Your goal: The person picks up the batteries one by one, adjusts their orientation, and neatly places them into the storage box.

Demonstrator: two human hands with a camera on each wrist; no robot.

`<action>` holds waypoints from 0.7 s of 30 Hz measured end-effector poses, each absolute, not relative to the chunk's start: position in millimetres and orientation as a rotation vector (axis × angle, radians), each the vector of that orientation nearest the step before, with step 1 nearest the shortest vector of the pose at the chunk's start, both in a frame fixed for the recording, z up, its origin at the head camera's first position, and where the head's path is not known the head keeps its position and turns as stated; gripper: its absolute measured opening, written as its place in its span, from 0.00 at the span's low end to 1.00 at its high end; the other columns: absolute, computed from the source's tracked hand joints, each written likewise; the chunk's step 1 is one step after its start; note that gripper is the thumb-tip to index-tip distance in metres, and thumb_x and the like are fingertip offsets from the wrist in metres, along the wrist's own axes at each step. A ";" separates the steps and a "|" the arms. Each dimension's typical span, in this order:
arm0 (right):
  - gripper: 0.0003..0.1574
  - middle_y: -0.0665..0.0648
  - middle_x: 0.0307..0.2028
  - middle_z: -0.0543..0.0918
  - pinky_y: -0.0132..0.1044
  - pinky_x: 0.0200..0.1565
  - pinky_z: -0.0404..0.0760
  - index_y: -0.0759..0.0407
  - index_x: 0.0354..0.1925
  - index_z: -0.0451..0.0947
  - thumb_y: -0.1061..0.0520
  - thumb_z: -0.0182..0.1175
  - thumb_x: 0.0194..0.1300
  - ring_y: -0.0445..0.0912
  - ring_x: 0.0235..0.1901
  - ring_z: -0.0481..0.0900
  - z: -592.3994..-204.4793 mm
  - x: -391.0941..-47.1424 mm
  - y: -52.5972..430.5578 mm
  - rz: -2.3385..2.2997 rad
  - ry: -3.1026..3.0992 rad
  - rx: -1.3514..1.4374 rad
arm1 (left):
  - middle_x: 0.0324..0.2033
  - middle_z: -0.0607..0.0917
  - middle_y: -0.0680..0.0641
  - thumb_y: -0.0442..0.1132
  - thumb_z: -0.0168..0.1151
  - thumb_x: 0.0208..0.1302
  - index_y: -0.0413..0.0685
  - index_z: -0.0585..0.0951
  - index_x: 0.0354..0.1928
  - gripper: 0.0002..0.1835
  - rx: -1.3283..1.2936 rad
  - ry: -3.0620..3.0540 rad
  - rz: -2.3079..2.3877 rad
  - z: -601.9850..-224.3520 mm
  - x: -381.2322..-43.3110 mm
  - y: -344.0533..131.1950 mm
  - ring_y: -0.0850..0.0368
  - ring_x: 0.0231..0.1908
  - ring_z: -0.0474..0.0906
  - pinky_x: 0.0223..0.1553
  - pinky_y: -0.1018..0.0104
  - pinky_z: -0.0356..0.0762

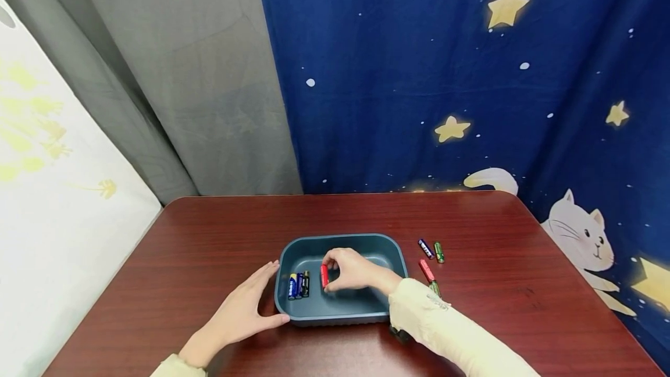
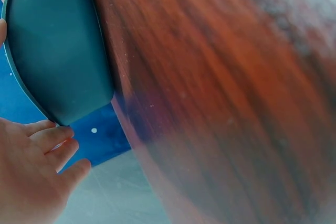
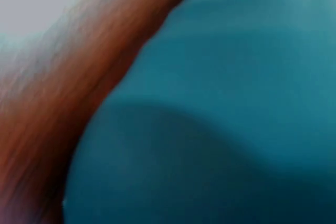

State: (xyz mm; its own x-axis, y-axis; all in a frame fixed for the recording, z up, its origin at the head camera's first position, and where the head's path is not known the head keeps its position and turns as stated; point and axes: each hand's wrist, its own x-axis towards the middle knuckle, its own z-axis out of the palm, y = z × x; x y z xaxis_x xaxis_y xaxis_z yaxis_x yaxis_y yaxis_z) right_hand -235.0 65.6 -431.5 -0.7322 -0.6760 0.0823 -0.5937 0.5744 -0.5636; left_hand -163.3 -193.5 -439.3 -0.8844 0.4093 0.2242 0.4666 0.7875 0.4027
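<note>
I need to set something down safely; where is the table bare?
Bare table lies behind the tray, left of the left hand, and right of the loose batteries. It's crowded in the tray, where the right hand pinches a red battery beside three others, and by the sleeve and loose batteries.

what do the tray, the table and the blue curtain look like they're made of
The tray looks like moulded plastic with a satin finish: smooth walls, rounded corners, no visible seams. The table has a glossy reddish-brown top, wood or wood-look laminate; it shows streaky grain and bright reflections. The blue curtain seems to be matte fabric, hanging in soft folds.
</note>
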 end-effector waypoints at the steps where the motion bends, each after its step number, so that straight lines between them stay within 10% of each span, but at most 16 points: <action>1: 0.24 0.52 0.32 0.78 0.26 0.38 0.72 0.59 0.39 0.76 0.53 0.72 0.42 0.41 0.33 0.73 -431.8 -234.5 63.0 -0.850 2.666 -1.085 | 0.64 0.65 0.48 0.67 0.64 0.43 0.47 0.62 0.66 0.50 -0.699 -2.854 -0.696 -439.0 -163.2 -193.8 0.52 0.63 0.60 0.55 0.50 0.67; 21: 0.25 0.47 0.24 0.73 0.24 0.28 0.67 0.57 0.33 0.77 0.48 0.74 0.37 0.36 0.25 0.67 -434.9 -234.9 32.3 -0.641 2.759 -0.985 | 0.64 0.65 0.49 0.68 0.62 0.43 0.47 0.62 0.66 0.50 -0.725 -2.830 -0.674 -440.3 -162.8 -194.9 0.53 0.63 0.60 0.55 0.52 0.67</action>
State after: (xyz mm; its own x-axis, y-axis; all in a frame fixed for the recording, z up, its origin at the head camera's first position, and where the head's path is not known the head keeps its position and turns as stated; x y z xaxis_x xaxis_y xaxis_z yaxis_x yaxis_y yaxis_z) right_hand -234.9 32.3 -434.9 -0.7751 -0.6318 0.0087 -0.5709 0.6944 -0.4381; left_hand -162.8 -194.9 -440.3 -0.8734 0.4218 0.2434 0.4863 0.7831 0.3876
